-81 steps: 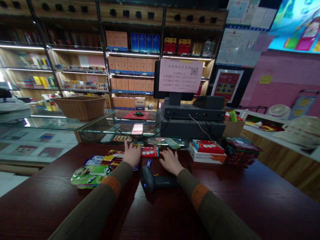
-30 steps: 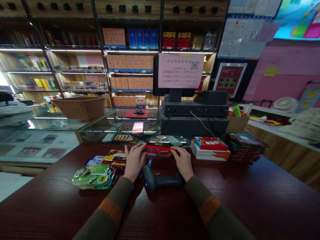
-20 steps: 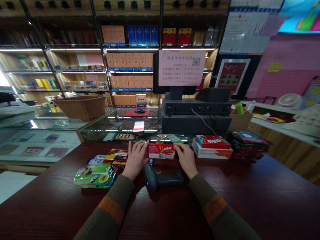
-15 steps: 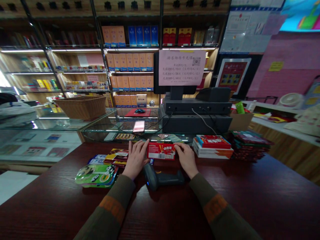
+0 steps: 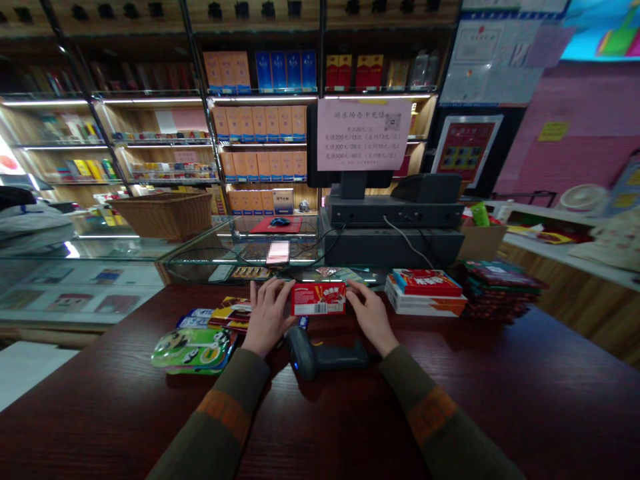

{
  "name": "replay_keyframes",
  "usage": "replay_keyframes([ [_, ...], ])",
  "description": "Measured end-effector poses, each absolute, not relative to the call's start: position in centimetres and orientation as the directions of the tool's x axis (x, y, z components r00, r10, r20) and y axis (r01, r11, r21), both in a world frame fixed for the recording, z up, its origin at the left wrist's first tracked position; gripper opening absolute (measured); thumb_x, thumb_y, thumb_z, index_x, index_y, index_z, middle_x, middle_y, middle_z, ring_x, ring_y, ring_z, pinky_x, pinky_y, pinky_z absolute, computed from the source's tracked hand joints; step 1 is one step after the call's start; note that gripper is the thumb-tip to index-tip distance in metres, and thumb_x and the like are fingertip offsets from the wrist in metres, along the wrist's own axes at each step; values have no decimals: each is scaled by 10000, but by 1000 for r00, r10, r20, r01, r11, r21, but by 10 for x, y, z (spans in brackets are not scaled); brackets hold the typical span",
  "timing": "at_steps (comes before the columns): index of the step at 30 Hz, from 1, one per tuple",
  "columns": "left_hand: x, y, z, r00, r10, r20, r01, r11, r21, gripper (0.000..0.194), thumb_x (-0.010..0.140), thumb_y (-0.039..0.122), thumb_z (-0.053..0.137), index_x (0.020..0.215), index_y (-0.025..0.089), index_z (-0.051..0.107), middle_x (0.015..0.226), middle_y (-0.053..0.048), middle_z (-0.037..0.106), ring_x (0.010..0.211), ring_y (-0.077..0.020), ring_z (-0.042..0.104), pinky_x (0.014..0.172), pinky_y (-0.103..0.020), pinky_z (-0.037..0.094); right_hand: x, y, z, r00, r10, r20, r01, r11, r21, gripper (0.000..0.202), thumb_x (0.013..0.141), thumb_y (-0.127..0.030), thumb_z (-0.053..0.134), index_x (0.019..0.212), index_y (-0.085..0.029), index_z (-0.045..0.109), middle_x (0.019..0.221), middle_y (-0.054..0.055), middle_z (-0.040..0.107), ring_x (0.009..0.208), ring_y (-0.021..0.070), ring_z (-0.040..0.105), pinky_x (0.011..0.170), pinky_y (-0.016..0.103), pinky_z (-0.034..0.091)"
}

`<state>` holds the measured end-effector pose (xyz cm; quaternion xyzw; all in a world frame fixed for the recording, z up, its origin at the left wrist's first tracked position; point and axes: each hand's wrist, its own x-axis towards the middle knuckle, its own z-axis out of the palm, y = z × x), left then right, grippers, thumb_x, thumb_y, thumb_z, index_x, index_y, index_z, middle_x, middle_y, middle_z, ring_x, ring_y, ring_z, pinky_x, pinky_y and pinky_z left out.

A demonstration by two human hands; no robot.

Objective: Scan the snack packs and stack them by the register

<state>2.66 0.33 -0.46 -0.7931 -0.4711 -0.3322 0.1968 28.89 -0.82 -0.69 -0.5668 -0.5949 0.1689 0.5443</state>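
Observation:
A small red snack box (image 5: 320, 298) with a barcode on its white lower strip is held up between my two hands, its printed side facing me. My left hand (image 5: 270, 313) is at the box's left edge, thumb low and fingers bent over from above. At the opposite edge, my right hand (image 5: 370, 313) pinches the box's corner with thumb and forefinger. A dark barcode scanner (image 5: 320, 357) lies on the table just below the box, a small blue light on its head. Left of my left hand are yellow-and-brown packets (image 5: 231, 313) and a green panda-printed package (image 5: 187, 348).
Right of my right hand sits a stack of red and white boxes (image 5: 425, 293), with a pile of dark packets (image 5: 500, 287) beyond it. A cash register (image 5: 395, 227) stands behind on the glass counter, and a wicker basket (image 5: 165, 215) is at the left.
The red snack box has shifted slightly left and up, and both hands have moved a little left with it. The scanner and the piles stay where they were.

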Motion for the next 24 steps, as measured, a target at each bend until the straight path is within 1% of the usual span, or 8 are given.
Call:
replay_keyframes([
  [4, 22, 4, -5, 302, 610, 733, 898, -440, -4, 744, 755, 320, 785, 1437, 259, 494, 1436, -150, 484, 1408, -350, 387, 1233, -634, 102, 288, -11, -7, 203, 852, 483, 513, 328, -793, 436, 888, -387, 539, 1279, -229, 651, 1122, 66, 755, 1105, 250, 661, 1023, 429, 472],
  [7, 17, 5, -5, 283, 614, 737, 910, -416, -3, 767, 744, 302, 793, 1447, 276, 486, 1462, -148, 456, 1431, -350, 358, 1233, -636, 95, 289, -15, -7, 145, 848, 509, 568, 350, -745, 419, 895, -368, 536, 1276, -230, 647, 1116, 65, 755, 1098, 249, 656, 1026, 438, 465],
  [10, 13, 5, -5, 259, 618, 743, 920, -391, 5, 775, 741, 305, 796, 1450, 294, 484, 1464, -147, 451, 1435, -351, 352, 1230, -641, 88, 292, -21, -7, 33, 852, 523, 639, 385, -666, 396, 911, -345, 535, 1275, -233, 643, 1096, 61, 756, 1060, 241, 659, 1015, 439, 461],
  [13, 9, 6, -5, 231, 619, 751, 932, -361, 11, 769, 739, 307, 799, 1444, 295, 491, 1464, -153, 452, 1431, -354, 358, 1226, -645, 92, 295, -30, -6, -94, 859, 504, 697, 418, -582, 372, 928, -340, 544, 1272, -235, 642, 1097, 64, 755, 1057, 245, 652, 1027, 464, 438],
  [16, 5, 6, -4, 213, 622, 753, 941, -338, 12, 759, 754, 302, 786, 1450, 297, 482, 1461, -156, 458, 1427, -358, 362, 1220, -657, 98, 298, -43, -3, -208, 868, 451, 725, 446, -525, 385, 945, -375, 553, 1304, -249, 618, 1133, 65, 744, 1110, 249, 634, 1107, 535, 351],
  [18, 3, 6, -4, 202, 624, 755, 945, -327, 17, 764, 761, 302, 778, 1460, 300, 468, 1460, -156, 459, 1425, -364, 362, 1213, -669, 107, 299, -52, -1, -299, 868, 397, 719, 478, -504, 439, 948, -426, 567, 1357, -266, 577, 1148, 60, 734, 1147, 244, 622, 1163, 575, 261],
  [20, 0, 7, -4, 189, 626, 757, 948, -316, 24, 774, 759, 303, 779, 1465, 303, 461, 1456, -156, 462, 1424, -370, 361, 1207, -677, 117, 299, -61, 1, -404, 851, 334, 700, 523, -487, 558, 907, -496, 628, 1408, -271, 531, 1137, 60, 726, 1153, 243, 619, 1191, 588, 202],
  [24, -2, 6, -3, 166, 635, 755, 956, -291, 34, 775, 754, 313, 787, 1460, 298, 467, 1443, -157, 465, 1411, -370, 374, 1206, -675, 121, 296, -69, 1, -546, 802, 243, 676, 593, -436, 874, 718, -590, 799, 1459, -255, 477, 1124, 63, 706, 1142, 260, 616, 1207, 614, 124],
])
